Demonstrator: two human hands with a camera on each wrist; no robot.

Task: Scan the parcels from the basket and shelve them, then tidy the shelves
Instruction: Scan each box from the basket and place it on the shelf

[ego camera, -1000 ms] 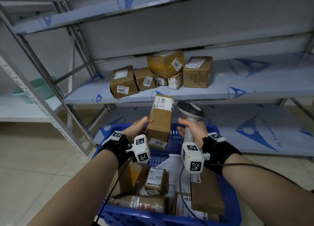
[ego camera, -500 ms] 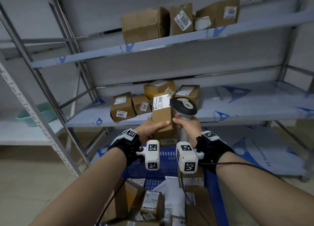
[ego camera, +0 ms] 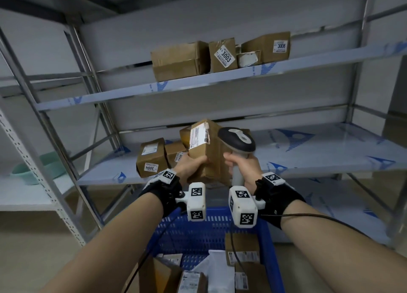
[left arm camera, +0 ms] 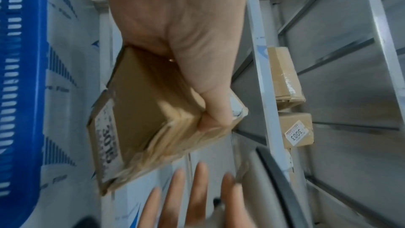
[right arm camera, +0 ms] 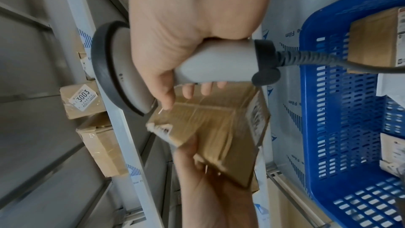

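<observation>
My left hand grips a tall brown cardboard parcel with a white shipping label on top and a sticker reading 3015 on its end. It is raised in front of the middle shelf. Beside it my right hand holds the grey handheld scanner by its handle, head up and close to the parcel's right side. The left wrist view shows my thumb pressed over the parcel's edge. In the right wrist view my fingers wrap the scanner handle, cable trailing toward the blue basket.
The blue basket below my wrists holds several parcels and a white mailer. More boxes sit on the middle shelf's left part, one labelled 3004. The upper shelf carries boxes marked 3003 and 3008. A teal tub lies far left.
Both hands rose from above the basket to the middle shelf's height, carrying parcel and scanner. The head tilted up, bringing the upper shelf into view. The parcel is now tilted.
</observation>
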